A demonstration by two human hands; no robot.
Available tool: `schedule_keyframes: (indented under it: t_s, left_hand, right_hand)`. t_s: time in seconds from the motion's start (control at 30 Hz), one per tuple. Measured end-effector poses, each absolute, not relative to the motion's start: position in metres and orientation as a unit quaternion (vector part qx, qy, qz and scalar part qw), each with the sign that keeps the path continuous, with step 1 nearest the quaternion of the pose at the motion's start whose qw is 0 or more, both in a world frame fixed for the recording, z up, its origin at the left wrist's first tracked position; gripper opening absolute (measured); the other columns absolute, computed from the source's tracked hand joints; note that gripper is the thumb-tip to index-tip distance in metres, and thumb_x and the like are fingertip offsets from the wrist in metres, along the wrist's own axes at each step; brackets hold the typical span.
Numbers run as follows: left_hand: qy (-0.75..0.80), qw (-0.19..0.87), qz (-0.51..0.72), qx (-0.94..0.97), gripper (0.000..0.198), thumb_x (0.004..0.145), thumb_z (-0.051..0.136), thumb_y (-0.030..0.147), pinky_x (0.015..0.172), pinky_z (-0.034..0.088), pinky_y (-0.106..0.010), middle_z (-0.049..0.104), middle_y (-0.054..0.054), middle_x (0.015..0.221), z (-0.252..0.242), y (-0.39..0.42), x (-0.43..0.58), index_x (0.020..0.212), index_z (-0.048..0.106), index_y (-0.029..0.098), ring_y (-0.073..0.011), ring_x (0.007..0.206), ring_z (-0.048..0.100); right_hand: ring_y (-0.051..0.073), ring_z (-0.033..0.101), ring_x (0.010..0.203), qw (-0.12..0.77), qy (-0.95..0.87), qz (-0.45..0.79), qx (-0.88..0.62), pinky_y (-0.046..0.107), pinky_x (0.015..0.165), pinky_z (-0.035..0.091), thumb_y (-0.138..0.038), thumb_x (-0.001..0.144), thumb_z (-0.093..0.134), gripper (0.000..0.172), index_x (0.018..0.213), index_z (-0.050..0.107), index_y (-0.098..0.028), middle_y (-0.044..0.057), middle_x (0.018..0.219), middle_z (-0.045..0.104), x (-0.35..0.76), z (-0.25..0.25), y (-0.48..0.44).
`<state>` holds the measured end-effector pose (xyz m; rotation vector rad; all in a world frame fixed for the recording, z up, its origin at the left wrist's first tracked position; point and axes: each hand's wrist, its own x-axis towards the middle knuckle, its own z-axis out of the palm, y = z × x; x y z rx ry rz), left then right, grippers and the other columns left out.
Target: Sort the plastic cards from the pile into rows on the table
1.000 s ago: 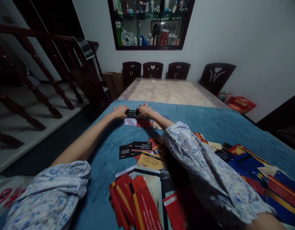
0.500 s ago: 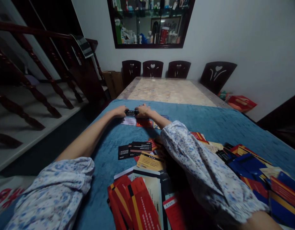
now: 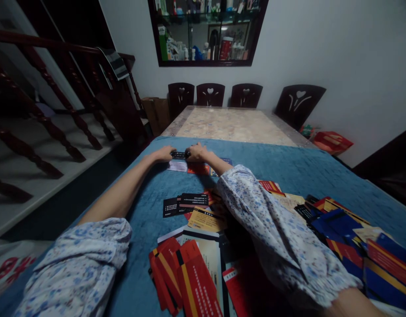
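Observation:
Both arms reach to the far left part of the blue cloth (image 3: 252,160). My left hand (image 3: 163,154) grips the left end of a black card (image 3: 179,155) with pale print. At the card's other end, my right hand (image 3: 196,153) has its fingers closed on it. Just nearer than the card lies a row: a pale lilac card (image 3: 177,166), a red card (image 3: 198,168) and, partly behind my right wrist, a yellowish card (image 3: 214,172). Whether the black card rests on the cloth or is held just above it, I cannot tell.
Closer to me lie black cards (image 3: 193,200), a yellow card (image 3: 206,219) and a pile of red cards (image 3: 198,281). Blue cards (image 3: 336,226) and others spread at right. Beyond the cloth is the bare stone tabletop (image 3: 227,125), with chairs (image 3: 210,94) behind.
The black card and both hands have shifted very slightly left. My right sleeve has drawn a little left, and the view has moved slightly.

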<state>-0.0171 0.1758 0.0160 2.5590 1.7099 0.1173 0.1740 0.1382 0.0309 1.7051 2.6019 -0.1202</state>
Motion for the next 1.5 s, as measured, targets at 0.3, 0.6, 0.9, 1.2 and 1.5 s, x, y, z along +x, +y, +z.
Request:
schedule_keyframes:
  t_s: [0.3, 0.6, 0.9, 1.2, 1.5]
  left_hand:
    - [0.599, 0.024, 0.062, 0.798, 0.065, 0.075, 0.051, 0.006, 0.105, 0.043, -0.054, 0.056, -0.013, 0.143, 0.016, 0.144, -0.024, 0.139, 0.057, 0.021, -0.0343, 0.133, 0.047]
    - [0.569, 0.004, 0.131, 0.812, 0.047, 0.084, 0.045, 0.012, 0.099, 0.041, -0.054, 0.060, -0.014, 0.134, 0.013, 0.104, -0.019, 0.126, 0.065, 0.019, -0.0349, 0.127, 0.048]
    - [0.520, 0.012, 0.171, 0.837, 0.042, 0.085, 0.047, 0.012, 0.099, 0.038, -0.050, 0.063, -0.013, 0.131, 0.012, 0.066, 0.004, 0.121, 0.068, 0.019, -0.0324, 0.123, 0.049]
    - [0.452, 0.004, 0.191, 0.871, 0.040, 0.086, 0.048, 0.013, 0.098, 0.036, -0.048, 0.063, -0.012, 0.128, 0.007, 0.037, 0.047, 0.119, 0.070, 0.019, -0.0303, 0.122, 0.048]
    - [0.371, 0.028, 0.183, 0.910, 0.042, 0.084, 0.050, 0.008, 0.096, 0.035, -0.051, 0.064, -0.011, 0.128, 0.015, 0.009, 0.093, 0.118, 0.071, 0.021, -0.0312, 0.122, 0.047]
  right_hand:
    - [0.037, 0.042, 0.129, -0.012, 0.845, -0.013, 0.535, 0.053, 0.099, 0.041, -0.038, 0.087, 0.059, 0.052, 0.138, 0.060, -0.029, 0.013, 0.138, 0.057, 0.187, 0.037, 0.128]
    - [0.032, 0.045, 0.120, -0.066, 0.859, 0.007, 0.508, 0.044, 0.093, 0.040, -0.028, 0.089, 0.056, 0.037, 0.123, 0.070, -0.027, 0.011, 0.126, 0.064, 0.205, 0.046, 0.099]
    - [0.029, 0.048, 0.113, -0.074, 0.855, 0.021, 0.513, 0.034, 0.080, 0.033, -0.017, 0.086, 0.053, 0.028, 0.104, 0.074, -0.021, 0.010, 0.115, 0.068, 0.236, 0.055, 0.054]
    - [0.028, 0.049, 0.111, -0.078, 0.844, 0.027, 0.530, 0.033, 0.076, 0.031, -0.017, 0.086, 0.053, 0.026, 0.101, 0.074, -0.021, 0.010, 0.111, 0.069, 0.279, 0.050, 0.017]
    - [0.028, 0.048, 0.109, -0.082, 0.831, 0.035, 0.548, 0.033, 0.075, 0.029, -0.021, 0.090, 0.053, 0.025, 0.103, 0.074, -0.022, 0.011, 0.111, 0.070, 0.320, 0.047, -0.018]
